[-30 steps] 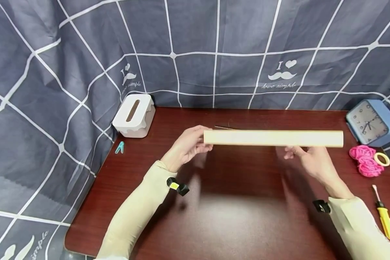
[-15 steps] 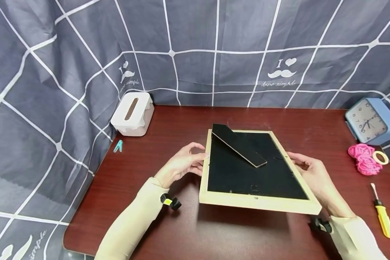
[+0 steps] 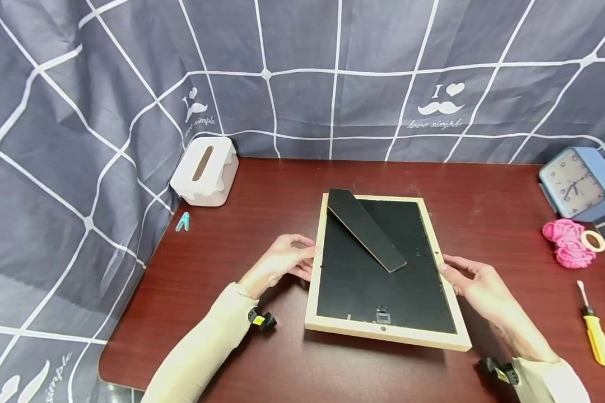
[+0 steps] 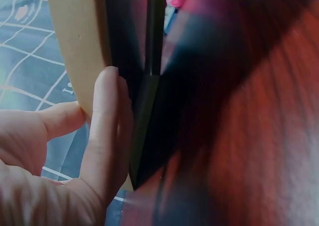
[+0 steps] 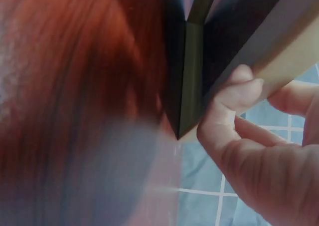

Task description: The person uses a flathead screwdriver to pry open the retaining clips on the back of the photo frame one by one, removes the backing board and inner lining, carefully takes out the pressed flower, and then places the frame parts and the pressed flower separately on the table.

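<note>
A picture frame (image 3: 383,330) with a pale wooden border lies back side up, its near edge a little above the table by the look of the shadow. A black easel leg (image 3: 365,232) slants across the frame's black backing (image 3: 373,296). My left hand (image 3: 282,263) pinches the left border between thumb and fingers. On the opposite border, my right hand (image 3: 479,285) has its thumb on top and fingers at the side. Both wrist views show the hands gripping the pale edge; the fingertips under the frame are hidden in the head view.
A white tissue box (image 3: 204,170) and a teal clip (image 3: 182,221) are at the left. Along the right side stand a blue clock (image 3: 580,184), pink yarn (image 3: 569,243), a tape roll (image 3: 592,240) and a yellow screwdriver (image 3: 597,338). A grey curtain (image 3: 302,106) hangs behind the table.
The frame was held edge-on, showing only a pale strip. It has tipped down so that its backing faces up, and sunk lower toward the table with both hands still on it.
</note>
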A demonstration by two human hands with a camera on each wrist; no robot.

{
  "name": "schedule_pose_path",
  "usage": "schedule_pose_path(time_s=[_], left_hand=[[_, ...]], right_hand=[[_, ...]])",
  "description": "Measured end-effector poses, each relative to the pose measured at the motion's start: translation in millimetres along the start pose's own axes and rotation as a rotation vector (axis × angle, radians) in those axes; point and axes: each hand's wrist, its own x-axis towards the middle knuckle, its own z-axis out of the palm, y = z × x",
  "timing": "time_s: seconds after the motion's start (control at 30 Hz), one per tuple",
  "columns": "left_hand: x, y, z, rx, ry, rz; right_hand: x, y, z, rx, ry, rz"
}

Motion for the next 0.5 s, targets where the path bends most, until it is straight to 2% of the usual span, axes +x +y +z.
schedule_pose_path(time_s=[0.27, 0.5], left_hand=[[-2.1, -10.4, 3.9, 0.042, 0.034, 0.026], [-1.8, -14.8, 7.9, 0.147, 0.094, 0.033]], right_hand=[[2.3, 0.4, 11.5, -0.053, 0.035, -0.002], [4.7, -0.4, 19.9, -0.117, 0.044, -0.014]])
